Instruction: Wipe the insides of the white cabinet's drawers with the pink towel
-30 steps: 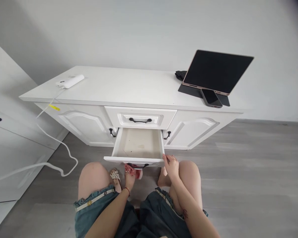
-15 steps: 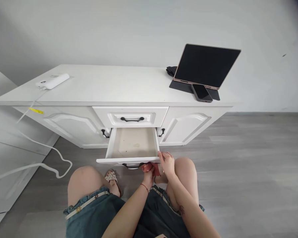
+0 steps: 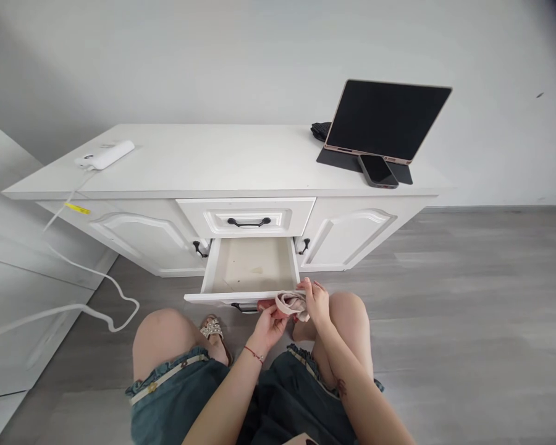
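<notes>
The lower middle drawer is pulled out, and its bottom shows a few small marks. Just in front of its right front corner, my left hand pinches a reddish piece of fabric. A loosely bundled beige cloth with a rolled edge lies against this fabric, between my two hands. My right hand is closed at the beige cloth's right side, its fingertips by the drawer's corner. How its far fingers grip is partly hidden.
A tablet stands on the white cabinet, with a phone before it and a dark bundle behind. On the left, a white device trails a white cable. My knees flank the open drawer.
The beige cloth has come into view between my hands, in front of the drawer. My left hand has risen slightly and moved left with the reddish fabric. The drawer stays open.
</notes>
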A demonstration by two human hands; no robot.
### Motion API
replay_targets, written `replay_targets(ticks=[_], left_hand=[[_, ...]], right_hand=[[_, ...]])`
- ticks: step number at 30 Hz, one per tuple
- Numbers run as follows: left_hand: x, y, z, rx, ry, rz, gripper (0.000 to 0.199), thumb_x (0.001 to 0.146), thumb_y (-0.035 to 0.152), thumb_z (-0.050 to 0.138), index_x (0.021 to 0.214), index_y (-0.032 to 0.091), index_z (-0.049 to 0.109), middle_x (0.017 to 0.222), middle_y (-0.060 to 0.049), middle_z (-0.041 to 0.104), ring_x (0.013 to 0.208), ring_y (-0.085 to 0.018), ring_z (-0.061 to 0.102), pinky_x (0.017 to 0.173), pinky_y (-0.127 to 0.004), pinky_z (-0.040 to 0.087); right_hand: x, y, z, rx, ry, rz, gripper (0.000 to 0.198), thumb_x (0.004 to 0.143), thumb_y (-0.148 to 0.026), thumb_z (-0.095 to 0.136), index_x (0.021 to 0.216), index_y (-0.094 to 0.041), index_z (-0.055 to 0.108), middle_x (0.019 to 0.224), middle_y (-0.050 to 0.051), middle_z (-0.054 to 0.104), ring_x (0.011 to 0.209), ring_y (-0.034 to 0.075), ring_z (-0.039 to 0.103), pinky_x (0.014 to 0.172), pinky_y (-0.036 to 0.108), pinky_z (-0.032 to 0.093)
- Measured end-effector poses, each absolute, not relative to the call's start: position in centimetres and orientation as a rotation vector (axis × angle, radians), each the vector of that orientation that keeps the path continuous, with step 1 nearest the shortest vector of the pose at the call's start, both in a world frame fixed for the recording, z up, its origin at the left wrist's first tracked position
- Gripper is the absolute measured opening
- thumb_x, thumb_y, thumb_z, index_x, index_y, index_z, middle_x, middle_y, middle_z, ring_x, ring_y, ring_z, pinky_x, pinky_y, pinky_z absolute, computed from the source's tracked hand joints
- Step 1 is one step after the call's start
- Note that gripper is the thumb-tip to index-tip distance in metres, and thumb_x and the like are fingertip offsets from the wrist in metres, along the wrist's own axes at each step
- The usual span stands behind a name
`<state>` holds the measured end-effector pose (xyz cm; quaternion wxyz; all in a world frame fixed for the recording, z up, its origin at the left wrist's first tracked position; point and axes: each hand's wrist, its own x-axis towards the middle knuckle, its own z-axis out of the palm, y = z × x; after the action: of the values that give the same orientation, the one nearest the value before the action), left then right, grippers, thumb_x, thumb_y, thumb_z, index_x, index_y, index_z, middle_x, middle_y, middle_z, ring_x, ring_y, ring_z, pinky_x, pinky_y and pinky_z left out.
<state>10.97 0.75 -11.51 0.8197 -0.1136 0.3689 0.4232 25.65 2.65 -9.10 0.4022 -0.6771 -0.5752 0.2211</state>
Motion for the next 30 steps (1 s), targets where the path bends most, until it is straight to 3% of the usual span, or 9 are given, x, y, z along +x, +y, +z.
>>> replay_targets(ticks=[4, 7, 12, 21, 26, 30], left_hand=[[7.8, 0.6, -10.0, -0.332, 0.828, 0.908, 0.019, 0.085, 0.006, 0.045, 0.095, 0.007, 0.062, 0.077, -0.012, 0.07, 0.07, -0.017, 0.069, 0.055, -0.018, 0.056], [4.4, 0.3, -9.6, -0.314, 0.805, 0.946, 0.032, 0.085, 0.009, 0.045, 0.112, 0.013, 0.06, 0.095, -0.014, 0.07, 0.083, -0.02, 0.069, 0.056, -0.02, 0.057], [-2.2, -0.2, -9.2, -0.177, 0.743, 1.056, 0.05, 0.087, 0.016, 0.044, 0.137, 0.022, 0.043, 0.119, -0.015, 0.064, 0.098, -0.018, 0.066, 0.068, -0.02, 0.057], [-9.3, -0.2, -5.8, -0.339, 0.656, 1.242, 0.06, 0.088, 0.019, 0.037, 0.146, 0.013, 0.025, 0.107, -0.017, 0.067, 0.087, -0.015, 0.068, 0.065, -0.017, 0.056], [-11.7, -0.2, -5.0, -0.277, 0.71, 1.335, 0.057, 0.087, 0.014, 0.036, 0.143, 0.015, 0.031, 0.107, -0.016, 0.068, 0.084, -0.014, 0.069, 0.064, -0.018, 0.057], [-12.9, -0.3, -3.8, -0.156, 1.003, 1.429, 0.043, 0.084, 0.011, 0.041, 0.122, 0.02, 0.057, 0.097, -0.009, 0.073, 0.085, -0.018, 0.07, 0.064, -0.021, 0.057]], right_hand=[[25.6, 2.5, -9.0, -1.708, -1.425, 0.591, 0.064, 0.095, -0.054, 0.023, 0.069, -0.02, 0.071, 0.078, 0.009, 0.074, 0.085, 0.022, 0.068, 0.101, 0.039, 0.036], [25.5, 2.5, -9.0, -1.712, -1.408, 0.612, 0.063, 0.094, -0.054, 0.024, 0.069, -0.021, 0.071, 0.078, 0.008, 0.074, 0.086, 0.022, 0.068, 0.102, 0.039, 0.035], [25.4, 2.6, -9.2, -1.719, -1.387, 0.619, 0.061, 0.094, -0.055, 0.027, 0.069, -0.02, 0.071, 0.075, 0.008, 0.074, 0.084, 0.023, 0.069, 0.101, 0.041, 0.036], [25.3, 2.7, -9.3, -1.711, -1.423, 0.559, 0.063, 0.092, -0.058, 0.027, 0.067, -0.02, 0.07, 0.072, 0.008, 0.073, 0.077, 0.023, 0.068, 0.1, 0.041, 0.038], [25.1, 2.5, -9.6, -1.711, -1.473, 0.484, 0.062, 0.094, -0.055, 0.026, 0.068, -0.02, 0.069, 0.071, 0.007, 0.073, 0.073, 0.021, 0.067, 0.099, 0.04, 0.037], [24.6, 2.2, -9.6, -1.711, -1.586, 0.362, 0.056, 0.097, -0.047, 0.026, 0.073, -0.019, 0.067, 0.075, 0.006, 0.072, 0.076, 0.019, 0.065, 0.099, 0.04, 0.034]])
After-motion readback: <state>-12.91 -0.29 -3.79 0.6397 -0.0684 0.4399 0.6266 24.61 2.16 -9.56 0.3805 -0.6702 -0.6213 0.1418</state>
